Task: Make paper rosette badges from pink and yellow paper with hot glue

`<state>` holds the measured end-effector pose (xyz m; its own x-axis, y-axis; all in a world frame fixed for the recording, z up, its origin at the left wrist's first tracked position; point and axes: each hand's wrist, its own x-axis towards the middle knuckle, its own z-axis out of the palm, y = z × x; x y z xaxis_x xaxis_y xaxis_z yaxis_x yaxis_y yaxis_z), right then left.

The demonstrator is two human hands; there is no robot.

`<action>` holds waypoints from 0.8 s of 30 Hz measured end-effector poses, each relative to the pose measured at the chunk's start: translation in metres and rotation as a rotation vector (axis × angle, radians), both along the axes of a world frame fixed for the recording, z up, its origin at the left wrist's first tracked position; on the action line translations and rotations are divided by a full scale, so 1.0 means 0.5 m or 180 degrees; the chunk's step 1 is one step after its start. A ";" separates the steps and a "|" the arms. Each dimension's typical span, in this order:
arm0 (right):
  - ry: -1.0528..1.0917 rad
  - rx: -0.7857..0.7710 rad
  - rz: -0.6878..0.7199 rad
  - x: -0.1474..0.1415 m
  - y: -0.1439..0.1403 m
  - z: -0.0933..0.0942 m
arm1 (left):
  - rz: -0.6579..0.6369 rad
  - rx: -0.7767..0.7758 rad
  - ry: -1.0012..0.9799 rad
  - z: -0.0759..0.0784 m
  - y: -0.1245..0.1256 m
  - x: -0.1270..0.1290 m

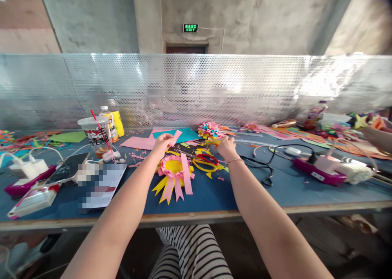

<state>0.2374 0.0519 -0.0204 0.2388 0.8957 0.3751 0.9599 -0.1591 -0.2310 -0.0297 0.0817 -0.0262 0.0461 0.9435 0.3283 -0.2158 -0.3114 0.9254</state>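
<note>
Pink strip (177, 137) in left hand (161, 143), rosette (173, 170) just below.

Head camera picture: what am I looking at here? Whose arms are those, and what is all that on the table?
There is no machine here. A person wears a camera on the head, so you look down along their own two bare arms. The left hand pinches a pink paper strip. The right hand rests on yellow paper scraps just behind red-and-yellow scissors. Between the arms, on the blue table, lies a pink and yellow paper rosette with ribbons. To the left stand a plastic cup with a red straw, a phone and a charger. Further back lies a folded paper flower, and a perforated metal screen closes off the table. At the far right edge another person's arm shows.
</note>
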 end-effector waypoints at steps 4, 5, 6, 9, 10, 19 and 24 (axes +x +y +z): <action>0.0801 0.0615 0.0422 -0.055 0.000 0.012 | -0.0106 -0.0019 -0.0027 0.010 -0.014 0.008; 0.1145 0.0692 0.1021 -0.078 -0.001 0.014 | -0.0130 -0.0036 -0.0030 0.013 -0.018 0.010; 0.1509 0.0727 0.1557 -0.104 -0.002 0.015 | -0.0176 -0.0043 -0.0031 0.015 -0.022 0.013; 0.2438 0.0565 0.2443 -0.176 -0.012 0.007 | -0.0513 0.0035 0.0071 0.017 -0.031 0.020; 0.2661 0.0492 0.2600 -0.194 -0.017 0.001 | -0.0656 0.0098 0.0150 0.017 -0.033 0.021; 0.4584 0.0488 0.2271 -0.217 -0.027 -0.007 | -0.0825 0.0379 0.1551 0.044 -0.038 -0.005; 0.4722 -0.0626 0.1959 -0.170 -0.042 0.035 | -0.0876 -0.0390 0.2938 0.050 -0.038 -0.039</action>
